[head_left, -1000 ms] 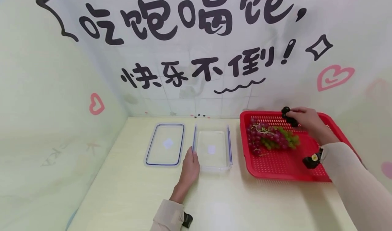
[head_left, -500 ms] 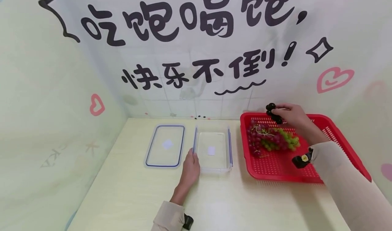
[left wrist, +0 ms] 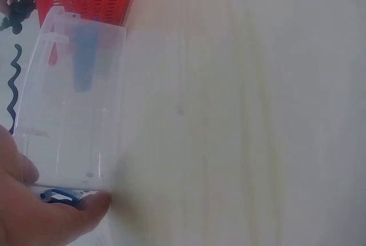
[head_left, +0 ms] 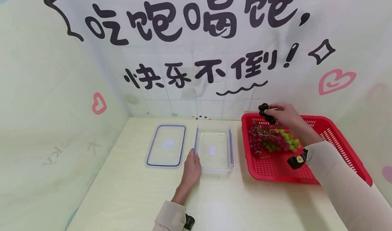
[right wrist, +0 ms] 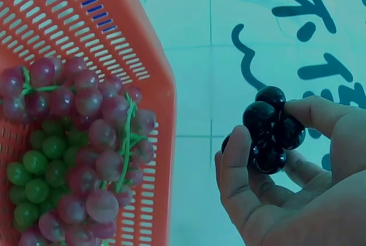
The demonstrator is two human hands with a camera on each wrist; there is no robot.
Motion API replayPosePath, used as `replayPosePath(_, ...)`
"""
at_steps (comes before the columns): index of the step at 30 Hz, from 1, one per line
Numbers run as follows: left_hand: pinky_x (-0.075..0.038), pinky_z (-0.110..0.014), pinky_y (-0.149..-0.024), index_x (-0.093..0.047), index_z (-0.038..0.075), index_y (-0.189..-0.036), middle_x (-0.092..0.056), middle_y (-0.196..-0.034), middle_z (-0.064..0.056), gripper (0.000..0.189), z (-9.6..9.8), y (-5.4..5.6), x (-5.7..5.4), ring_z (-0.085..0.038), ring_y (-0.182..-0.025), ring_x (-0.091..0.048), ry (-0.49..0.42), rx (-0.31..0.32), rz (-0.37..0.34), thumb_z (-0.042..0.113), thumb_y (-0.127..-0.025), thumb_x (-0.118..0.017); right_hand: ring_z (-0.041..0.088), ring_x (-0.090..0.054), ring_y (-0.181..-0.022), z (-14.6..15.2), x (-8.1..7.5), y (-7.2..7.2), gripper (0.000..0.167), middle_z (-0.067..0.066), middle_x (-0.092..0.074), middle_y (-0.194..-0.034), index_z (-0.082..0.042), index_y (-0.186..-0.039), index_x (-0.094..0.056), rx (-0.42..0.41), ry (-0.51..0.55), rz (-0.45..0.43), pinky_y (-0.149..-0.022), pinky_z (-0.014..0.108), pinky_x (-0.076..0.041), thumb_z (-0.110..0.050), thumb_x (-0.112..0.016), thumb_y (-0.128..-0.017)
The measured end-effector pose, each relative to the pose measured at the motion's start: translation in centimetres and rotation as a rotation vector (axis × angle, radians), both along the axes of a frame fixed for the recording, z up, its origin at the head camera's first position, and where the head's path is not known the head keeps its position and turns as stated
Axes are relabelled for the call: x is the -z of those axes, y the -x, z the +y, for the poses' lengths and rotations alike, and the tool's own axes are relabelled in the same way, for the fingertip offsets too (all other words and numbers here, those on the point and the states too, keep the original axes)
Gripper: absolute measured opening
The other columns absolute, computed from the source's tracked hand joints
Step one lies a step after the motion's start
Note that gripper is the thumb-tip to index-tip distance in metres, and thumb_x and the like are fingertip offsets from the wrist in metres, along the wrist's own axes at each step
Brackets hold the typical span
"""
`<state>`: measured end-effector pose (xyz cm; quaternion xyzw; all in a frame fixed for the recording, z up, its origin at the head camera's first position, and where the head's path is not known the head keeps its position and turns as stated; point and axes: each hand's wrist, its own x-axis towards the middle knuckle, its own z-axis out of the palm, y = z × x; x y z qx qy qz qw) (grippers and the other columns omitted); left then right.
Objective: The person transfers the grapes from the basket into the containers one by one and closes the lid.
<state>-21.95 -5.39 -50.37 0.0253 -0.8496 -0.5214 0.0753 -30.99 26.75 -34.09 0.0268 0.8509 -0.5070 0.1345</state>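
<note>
One lid point(head_left: 166, 145), whole in head view only; black bunch point(right wrist: 266, 134), right hand point(head_left: 286, 117) pinching; box point(head_left: 215, 163), left hand point(head_left: 192, 168) gripping; basket point(head_left: 266, 169), holding red grapes point(right wrist: 102, 134), green grapes point(right wrist: 35, 162).

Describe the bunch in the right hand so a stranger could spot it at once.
In the head view, find the red basket at right. Near its far rim, the right hand holds a small bunch of black grapes. Neighbouring red grapes and green grapes lie in the basket; only this bunch is black and held up.
</note>
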Motion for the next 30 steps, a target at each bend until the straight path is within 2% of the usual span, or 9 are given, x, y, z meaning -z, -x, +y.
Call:
replayPosePath(2,-0.043,-0.060,-0.104,-0.033,-0.018,-0.143,-0.055,-0.122,-0.036,0.044,-0.1,0.0,0.0,-0.048,-0.121,-0.053,-0.008,-0.004,-0.008,0.007,-0.107,-0.030,0.037,-0.051,-0.122,-0.4,0.0,0.0,0.054,0.025,-0.045,-0.143,-0.004,-0.148,-0.041,-0.007,0.003,0.002,-0.091,0.035,-0.058,-0.035,-0.049,-0.104)
replayPosePath(5,-0.042,-0.061,-0.105,-0.032,-0.018,-0.143,-0.053,-0.127,-0.037,0.045,-0.1,0.0,0.1,-0.048,-0.124,-0.051,-0.009,-0.008,-0.005,0.007,-0.107,-0.030,0.037,-0.052,-0.121,-1.1,0.2,0.0,0.053,0.025,-0.047,-0.142,-0.004,-0.147,-0.042,-0.010,0.022,-0.003,-0.094,0.038,-0.056,-0.033,-0.050,-0.103)
replayPosePath(6,-0.043,-0.060,-0.104,-0.032,-0.018,-0.143,-0.055,-0.123,-0.036,0.044,-0.1,0.1,0.0,-0.047,-0.121,-0.053,-0.008,-0.009,-0.005,0.007,-0.107,-0.030,0.037,-0.052,-0.121,-1.3,0.3,0.0,0.053,0.025,-0.047,-0.141,-0.004,-0.147,-0.042,-0.012,0.027,-0.007,-0.096,0.040,-0.055,-0.032,-0.051,-0.103)
replayPosePath(9,-0.050,-0.057,-0.094,-0.037,-0.015,-0.141,-0.059,-0.104,-0.027,0.041,-0.1,0.1,0.0,-0.039,-0.099,-0.059,-0.014,-0.008,-0.010,0.006,-0.106,-0.031,0.037,-0.053,-0.121,-2.0,0.4,0.0,0.052,0.025,-0.049,-0.140,-0.005,-0.147,-0.042,-0.012,0.037,-0.019,-0.101,0.045,-0.052,-0.032,-0.051,-0.103)
replayPosePath(11,-0.052,-0.052,-0.085,-0.040,-0.014,-0.138,-0.055,-0.090,-0.018,0.039,-0.1,0.1,0.0,-0.031,-0.084,-0.057,-0.015,-0.006,-0.011,0.005,-0.106,-0.031,0.037,-0.053,-0.121,-2.4,0.4,-0.1,0.051,0.024,-0.050,-0.140,-0.006,-0.147,-0.043,-0.016,0.044,-0.026,-0.101,0.045,-0.052,-0.032,-0.051,-0.103)
replayPosePath(13,-0.051,-0.048,-0.079,-0.042,-0.012,-0.137,-0.049,-0.082,-0.012,0.037,-0.2,0.1,0.0,-0.025,-0.077,-0.051,-0.015,-0.001,-0.011,0.005,-0.106,-0.032,0.038,-0.053,-0.122,-2.7,0.3,-0.3,0.051,0.024,-0.050,-0.140,-0.007,-0.147,-0.042,-0.017,0.058,-0.034,-0.100,0.044,-0.053,-0.031,-0.051,-0.103)
replayPosePath(19,-0.051,-0.051,-0.085,-0.042,-0.013,-0.136,-0.056,-0.092,-0.017,0.036,-0.1,0.0,0.0,-0.028,-0.087,-0.054,-0.016,-0.005,0.001,0.004,-0.106,-0.032,0.038,-0.052,-0.122,-3.5,0.2,-0.6,0.050,0.024,-0.048,-0.141,-0.006,-0.147,-0.042,-0.031,0.089,-0.032,-0.098,0.043,-0.054,-0.029,-0.050,-0.104)
replayPosePath(26,-0.050,-0.050,-0.083,-0.043,-0.012,-0.135,-0.053,-0.088,-0.015,0.036,-0.1,0.0,-0.2,-0.027,-0.083,-0.053,-0.019,-0.004,-0.021,0.005,-0.106,-0.031,0.035,-0.055,-0.116,-4.6,0.8,-0.5,0.045,0.024,-0.052,-0.137,-0.003,-0.142,-0.047,-0.060,0.061,-0.013,-0.095,0.044,-0.056,-0.026,-0.051,-0.103)
replayPosePath(30,-0.050,-0.052,-0.088,-0.042,-0.012,-0.136,-0.056,-0.095,-0.019,0.036,-0.1,-0.1,-0.3,-0.029,-0.089,-0.055,-0.018,0.006,-0.025,0.004,-0.106,-0.030,0.034,-0.056,-0.113,-5.2,1.1,-0.5,0.044,0.025,-0.052,-0.136,-0.002,-0.142,-0.046,-0.077,0.068,-0.015,-0.092,0.043,-0.057,-0.023,-0.051,-0.104)
